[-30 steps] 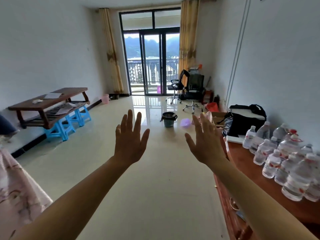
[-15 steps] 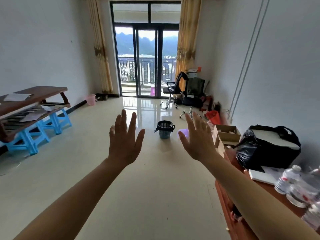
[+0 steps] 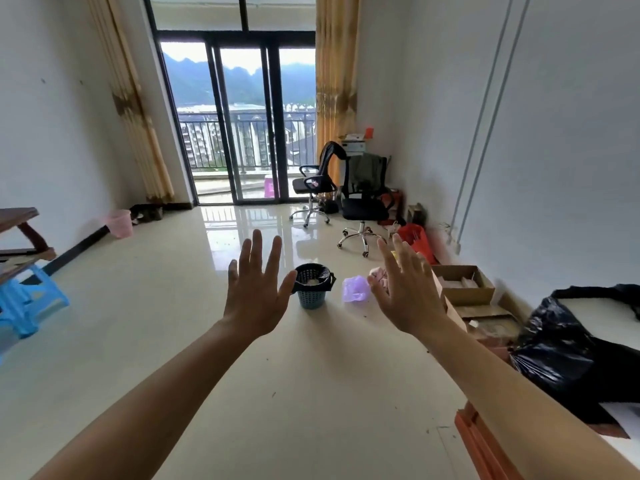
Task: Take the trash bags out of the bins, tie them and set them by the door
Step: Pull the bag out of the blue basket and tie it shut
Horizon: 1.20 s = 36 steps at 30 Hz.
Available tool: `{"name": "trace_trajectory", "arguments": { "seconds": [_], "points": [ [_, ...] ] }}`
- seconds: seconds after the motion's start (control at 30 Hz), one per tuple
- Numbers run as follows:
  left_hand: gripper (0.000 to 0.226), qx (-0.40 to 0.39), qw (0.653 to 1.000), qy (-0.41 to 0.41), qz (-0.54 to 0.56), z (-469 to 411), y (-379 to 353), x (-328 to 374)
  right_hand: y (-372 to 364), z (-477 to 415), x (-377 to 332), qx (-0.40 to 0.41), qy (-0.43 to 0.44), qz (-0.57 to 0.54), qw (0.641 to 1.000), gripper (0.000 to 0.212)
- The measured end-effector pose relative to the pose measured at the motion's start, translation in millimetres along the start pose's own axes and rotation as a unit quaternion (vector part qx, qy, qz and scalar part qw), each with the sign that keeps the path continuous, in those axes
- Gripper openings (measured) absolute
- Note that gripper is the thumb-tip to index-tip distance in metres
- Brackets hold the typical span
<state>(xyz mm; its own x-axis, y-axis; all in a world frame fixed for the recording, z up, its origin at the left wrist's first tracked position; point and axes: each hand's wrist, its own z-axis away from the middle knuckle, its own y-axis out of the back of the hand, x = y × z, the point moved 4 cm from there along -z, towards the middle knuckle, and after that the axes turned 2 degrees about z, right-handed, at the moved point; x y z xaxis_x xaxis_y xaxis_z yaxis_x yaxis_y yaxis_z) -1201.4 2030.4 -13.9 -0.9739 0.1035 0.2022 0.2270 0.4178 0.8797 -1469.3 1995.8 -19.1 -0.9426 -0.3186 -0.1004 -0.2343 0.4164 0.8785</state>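
A small blue bin [image 3: 312, 295] lined with a black trash bag [image 3: 327, 274] stands on the tiled floor mid-room, some scraps inside. A pink bin [image 3: 120, 223] sits by the left wall near the curtain. A purple plastic bag [image 3: 356, 289] lies on the floor right of the blue bin. My left hand [image 3: 254, 292] is raised, fingers spread, empty, just left of the blue bin in view. My right hand [image 3: 407, 289] is raised the same way, empty, partly covering pink cloth beside the purple bag. Neither hand touches anything.
A glass balcony door [image 3: 242, 126] closes the far end. Two office chairs [image 3: 363, 199] stand at the right rear, with a red bag [image 3: 415, 239] and cardboard boxes [image 3: 462, 284] along the right wall. A black bag [image 3: 561, 351] lies on the desk at right. Blue stools [image 3: 29, 303] sit left.
I have moved forward through the room; the blue bin and balcony door are closer, and the water bottles on the right have passed out of view. Both hands stay raised and spread.
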Motion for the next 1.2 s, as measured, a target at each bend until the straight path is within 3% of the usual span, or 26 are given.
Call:
{"name": "trace_trajectory", "arguments": {
  "seconds": [0.2, 0.43, 0.53, 0.7, 1.03, 1.2],
  "points": [
    [0.067, -0.042, 0.999, 0.021, -0.012, -175, -119, -34, -115, -154, 63, -0.016, -0.038, -0.014, 0.999, 0.070],
    [0.066, -0.053, 0.998, 0.039, -0.018, -362, -175, -81, -199, -353, 105, -0.055, -0.071, -0.045, 0.995, 0.071],
    [0.076, -0.058, 0.997, 0.038, -0.020, -420, -209, -115, -243, -419, 106, -0.072, -0.058, -0.043, 0.995, 0.072],
    [0.066, -0.082, 0.994, 0.066, 0.002, -526, -292, -174, -336, -520, 115, -0.097, -0.056, -0.029, 0.993, 0.072],
    [0.069, -0.161, 0.981, 0.089, 0.069, -776, -438, -269, -489, -732, 155, -0.162, -0.113, -0.006, 0.980, 0.071],
    [0.070, -0.211, 0.966, 0.119, 0.094, -847, -510, -282, -542, -774, 191, -0.189, -0.162, -0.021, 0.968, 0.071]
  ]
}}
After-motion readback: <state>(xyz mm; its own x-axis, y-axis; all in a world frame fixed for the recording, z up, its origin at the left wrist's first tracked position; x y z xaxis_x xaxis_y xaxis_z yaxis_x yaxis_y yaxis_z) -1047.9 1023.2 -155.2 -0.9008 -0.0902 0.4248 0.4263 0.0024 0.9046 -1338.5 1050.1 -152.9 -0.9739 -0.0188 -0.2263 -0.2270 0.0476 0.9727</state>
